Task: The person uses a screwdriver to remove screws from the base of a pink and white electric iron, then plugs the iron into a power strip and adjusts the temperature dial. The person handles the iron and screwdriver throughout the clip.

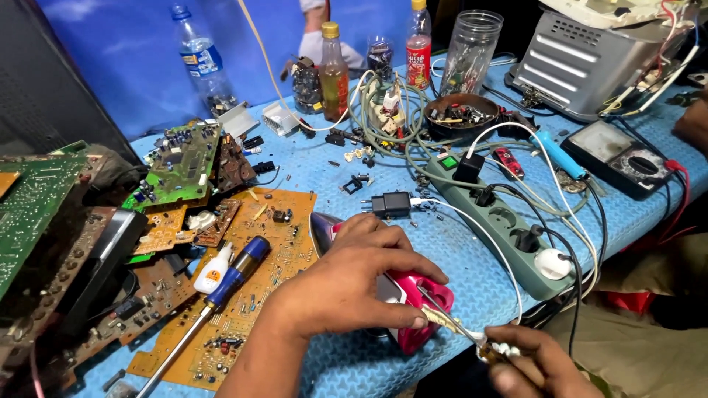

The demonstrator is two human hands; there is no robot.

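My left hand [352, 280] rests on top of a pink and white clothes iron [417, 313] lying on the blue table mat [354, 184], fingers wrapped over its body. My right hand [527, 362] at the lower right grips a thin metal tool [450, 320] whose tip points into the pink rear end of the iron. A white wire runs from the right hand's grip up toward the power strip [501, 221].
Orange and green circuit boards [251, 280] lie at the left with a blue-handled screwdriver [221, 291] and a small glue bottle [212, 269]. A multimeter [627, 158], soldering iron [560, 155], bowl of parts [461, 114], bottles and a metal appliance [582, 59] fill the back.
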